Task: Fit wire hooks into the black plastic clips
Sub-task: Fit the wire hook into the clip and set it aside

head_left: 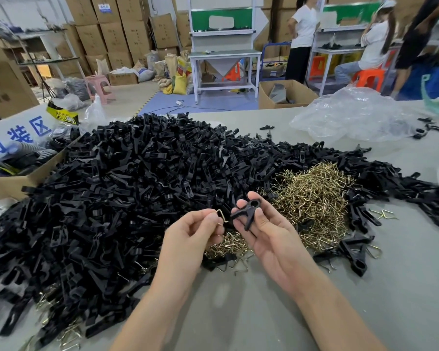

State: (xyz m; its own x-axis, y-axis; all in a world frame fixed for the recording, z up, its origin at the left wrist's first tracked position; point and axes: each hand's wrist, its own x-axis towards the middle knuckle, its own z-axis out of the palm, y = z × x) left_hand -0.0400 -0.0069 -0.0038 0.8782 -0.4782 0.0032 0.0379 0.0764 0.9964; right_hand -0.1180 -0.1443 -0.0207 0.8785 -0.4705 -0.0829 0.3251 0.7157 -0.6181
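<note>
Head view: the left hand (188,235) pinches one wire hook (221,216) between thumb and forefinger, its other fingers loosely curled beneath. The right hand (270,239) holds a black clip (248,214) between thumb and fingers, ring end up and legs pointing down to the left. The hook's lower end lies just beside the clip's leg; whether they touch cannot be told. Both are held above the grey bench (365,295), over the near edge of a heap of brass-coloured wire hooks (314,198). A far bigger heap of black clips (137,173) spreads behind and to the left.

At the left edge, a cardboard box (8,184) holds dark goods. Behind it leans a white sign (18,135) with blue characters, of which 装区 can be read. A yellow-and-black label (66,117) beside it is too blurred to read. A crumpled clear plastic bag (352,115) lies at the far right of the bench. Beyond the bench are stacked cartons and several people near white workstations.
</note>
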